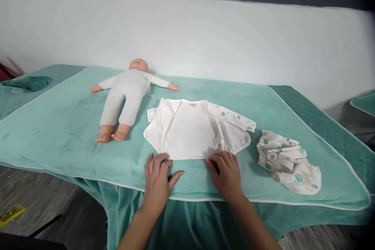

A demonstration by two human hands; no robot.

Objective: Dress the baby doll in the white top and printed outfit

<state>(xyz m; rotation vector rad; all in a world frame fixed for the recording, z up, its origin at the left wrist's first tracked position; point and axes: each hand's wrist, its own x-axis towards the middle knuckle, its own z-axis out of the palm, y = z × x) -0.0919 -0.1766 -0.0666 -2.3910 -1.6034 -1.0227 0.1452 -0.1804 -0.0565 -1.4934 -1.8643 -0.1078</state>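
A white baby top [193,129] lies spread open, inside up, on the teal blanket [73,133]; its printed sleeve stretches to the right. My left hand [158,179] lies flat on the blanket with its fingertips touching the top's lower hem, fingers stretched out. My right hand [227,174] rests with curled fingers pressed on the hem at the lower middle. A baby doll [125,97] in a white suit lies on its back to the left of the top, arms spread.
A crumpled printed garment [288,162] lies on the blanket to the right. A folded teal cloth [29,83] sits at the far left. A white wall [205,39] runs behind the table. The blanket's white-trimmed front edge hangs just below my hands.
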